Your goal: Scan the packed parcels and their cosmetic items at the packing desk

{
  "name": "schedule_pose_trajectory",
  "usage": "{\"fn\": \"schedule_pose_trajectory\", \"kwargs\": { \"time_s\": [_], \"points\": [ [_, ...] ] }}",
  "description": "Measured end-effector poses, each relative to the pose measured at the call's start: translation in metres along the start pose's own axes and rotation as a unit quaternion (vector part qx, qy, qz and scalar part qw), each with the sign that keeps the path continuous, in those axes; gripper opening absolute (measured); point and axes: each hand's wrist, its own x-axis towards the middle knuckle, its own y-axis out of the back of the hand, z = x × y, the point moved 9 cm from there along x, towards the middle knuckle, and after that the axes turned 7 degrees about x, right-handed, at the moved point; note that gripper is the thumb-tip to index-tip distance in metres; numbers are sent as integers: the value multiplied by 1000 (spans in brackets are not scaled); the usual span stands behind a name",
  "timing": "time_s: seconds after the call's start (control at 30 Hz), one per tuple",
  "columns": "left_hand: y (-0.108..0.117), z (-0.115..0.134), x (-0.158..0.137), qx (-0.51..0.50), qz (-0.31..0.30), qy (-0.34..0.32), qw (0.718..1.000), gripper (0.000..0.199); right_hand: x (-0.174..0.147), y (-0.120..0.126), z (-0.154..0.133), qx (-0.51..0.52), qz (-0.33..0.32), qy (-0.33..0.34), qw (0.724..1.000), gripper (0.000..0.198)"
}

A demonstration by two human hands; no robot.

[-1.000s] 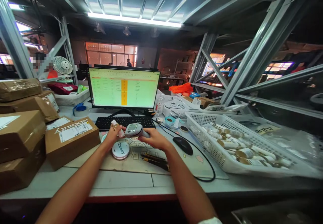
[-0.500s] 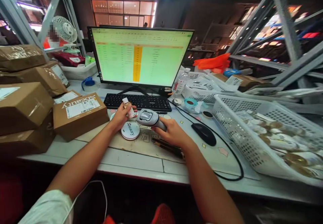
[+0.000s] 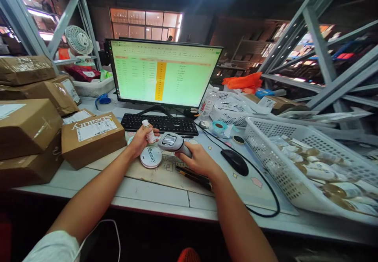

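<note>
My left hand (image 3: pixel 139 140) is closed around a small white-capped bottle (image 3: pixel 150 136) with a pale label, held upright just in front of the keyboard (image 3: pixel 165 123). In my right hand (image 3: pixel 198 158) is a grey handheld barcode scanner (image 3: pixel 173 141), gripped by its handle. The scanner's head points left at the bottle, a small gap apart. Below the two hands lies a round white tin (image 3: pixel 151 157) printed with "beauty" lettering. Dark pen-like sticks (image 3: pixel 193 176) lie on the mat beneath my right hand.
Taped cardboard boxes (image 3: pixel 93 136) are stacked at left. A lit monitor (image 3: pixel 163 75) stands behind the keyboard. To the right are a black mouse (image 3: pixel 234 162), a looping black cable (image 3: pixel 277 207) and a white basket (image 3: pixel 265 163) of bottles. A clear bottle (image 3: pixel 207 104) stands beside the monitor.
The camera view has tilted slightly upward and shifted. The bottle and scanner stay in my hands, close together, with little movement between them.
</note>
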Motion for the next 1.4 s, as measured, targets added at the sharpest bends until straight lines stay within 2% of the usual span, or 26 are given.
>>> {"fn": "schedule_pose_trajectory", "kwargs": {
  "time_s": [0.1, 0.2, 0.27, 0.37, 0.43, 0.5, 0.57, 0.67, 0.77, 0.9, 1.17, 1.4],
  "points": [
    [4, 3, 2, 38, 22, -23, 999, 48, 1, 9, 28, -81, 15, -106, 991, 33],
    [4, 5, 1, 76, 26, -40, 996, 49, -7, 12, 59, -175, 14, -237, 955, 43],
    [1, 6, -1, 107, 13, -45, 993, 48, -14, 9, 68, -199, 9, -275, 941, 45],
    [-6, 7, -3, 147, -14, -57, 987, 48, -27, 3, 68, -190, 2, -249, 950, 47],
    [-9, 7, -3, 161, -28, -67, 984, 48, -39, 16, 70, -175, 30, -202, 963, 48],
    [-11, 6, -3, 176, -43, -77, 980, 46, -53, 45, 80, -167, 96, -154, 969, 47],
    [-13, 4, -3, 197, -56, -88, 975, 42, -70, 82, 100, -188, 169, -128, 959, 45],
    [-15, 1, -4, 235, -72, -105, 964, 38, -91, 115, 144, -241, 206, -149, 937, 49],
    [-17, -2, -6, 264, -82, -111, 955, 37, -102, 112, 181, -231, 191, -164, 940, 58],
    [-22, -4, -10, 304, -96, -105, 942, 35, -109, 99, 200, -217, 222, -166, 936, 56],
    [-24, -2, -12, 352, -100, -115, 924, 32, -110, 97, 199, -288, 228, -221, 904, 48],
    [-20, -2, -12, 323, -83, -103, 937, 33, -112, 96, 191, -305, 231, -252, 889, 47]
  ]
}}
